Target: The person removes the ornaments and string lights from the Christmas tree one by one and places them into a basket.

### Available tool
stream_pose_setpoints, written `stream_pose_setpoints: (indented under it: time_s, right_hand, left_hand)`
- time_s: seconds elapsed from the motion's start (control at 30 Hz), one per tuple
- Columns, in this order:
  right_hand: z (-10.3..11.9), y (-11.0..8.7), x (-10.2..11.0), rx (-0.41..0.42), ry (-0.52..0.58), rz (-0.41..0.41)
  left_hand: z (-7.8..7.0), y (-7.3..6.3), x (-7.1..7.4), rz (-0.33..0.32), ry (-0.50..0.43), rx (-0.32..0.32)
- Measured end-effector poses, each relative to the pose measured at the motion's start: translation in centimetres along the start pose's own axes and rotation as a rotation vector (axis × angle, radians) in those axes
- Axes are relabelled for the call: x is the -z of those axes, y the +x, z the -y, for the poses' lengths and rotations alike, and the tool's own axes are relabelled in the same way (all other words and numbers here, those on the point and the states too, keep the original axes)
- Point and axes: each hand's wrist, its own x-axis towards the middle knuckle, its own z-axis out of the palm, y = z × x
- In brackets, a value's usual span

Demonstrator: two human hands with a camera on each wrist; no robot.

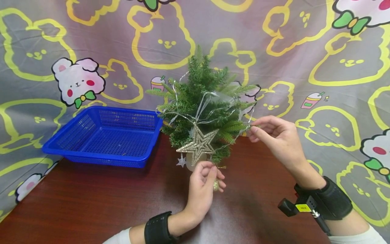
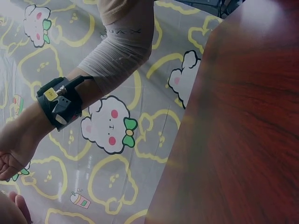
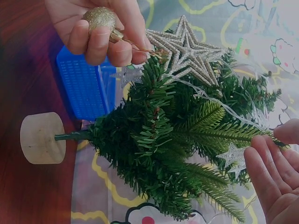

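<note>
A small green Christmas tree stands on the table, with its pale round base showing in the right wrist view. A gold glitter star hangs on its front. My left hand holds a small gold glitter ball ornament in its fingers, low in front of the tree; its thin gold string reaches toward a branch. At the tree's right side, my right hand pinches the tip of a branch between thumb and fingers. A clear star light hangs close to those fingers.
A blue plastic basket sits left of the tree. A wire string of star lights winds round the branches, and a silvery star dangles low at left. A patterned cloth hangs behind the dark wooden table.
</note>
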Motion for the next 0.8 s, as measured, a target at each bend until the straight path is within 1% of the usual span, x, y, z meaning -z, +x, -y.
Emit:
stream_pose_setpoints:
  time_s: [0.07,0.2,0.33,0.43,0.53,0.8]
  right_hand:
    - [0.01,0.02,0.00,0.003,0.013,0.000]
    - [0.04,0.04,0.00,0.009,0.017,0.000]
    - [0.07,0.04,-0.01,0.013,0.025,0.002]
    - [0.08,0.05,0.00,0.016,0.038,0.004]
    - [0.08,0.07,0.01,0.021,0.052,0.007]
    - [0.09,0.07,-0.02,0.025,0.062,0.008]
  left_hand:
    - [-0.03,-0.05,0.00,0.001,0.009,0.007]
    - [-0.24,-0.20,-0.10,-0.020,0.020,0.029]
    - [-0.57,-0.30,-0.23,-0.036,-0.007,0.052]
    - [-0.77,-0.31,-0.29,-0.035,-0.017,0.050]
    - [-0.88,-0.28,-0.32,-0.040,-0.002,0.033]
    - [-0.76,-0.33,-0.48,-0.053,0.025,-0.042]
